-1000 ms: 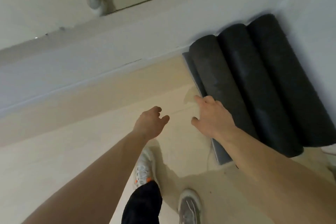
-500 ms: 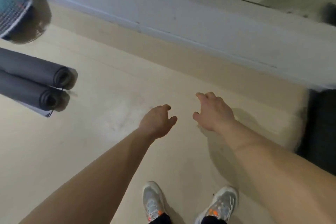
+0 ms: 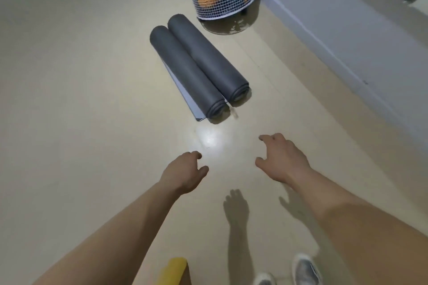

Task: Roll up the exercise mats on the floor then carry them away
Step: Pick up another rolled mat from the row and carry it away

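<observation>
Two rolled dark grey exercise mats lie side by side on the beige floor ahead of me. The left roll point(image 3: 185, 71) has a loose flap spread flat beneath it. The right roll point(image 3: 208, 58) lies against it, its spiral end facing me. My left hand point(image 3: 183, 173) hovers over the floor well short of the rolls, fingers loosely curled and holding nothing. My right hand point(image 3: 281, 159) hovers beside it, fingers spread and bent, also holding nothing. Neither hand touches a mat.
A white wire mesh basket point(image 3: 224, 9) with orange and teal balls stands just beyond the rolls, near the pale wall point(image 3: 347, 37) on the right. A yellow object point(image 3: 176, 268) sits at the bottom edge. My shoes point(image 3: 305, 268) show at lower right.
My view has swung away from the black rolls by the wall to the two grey rolls, now straight ahead. Both hands stay out in front, holding nothing.
</observation>
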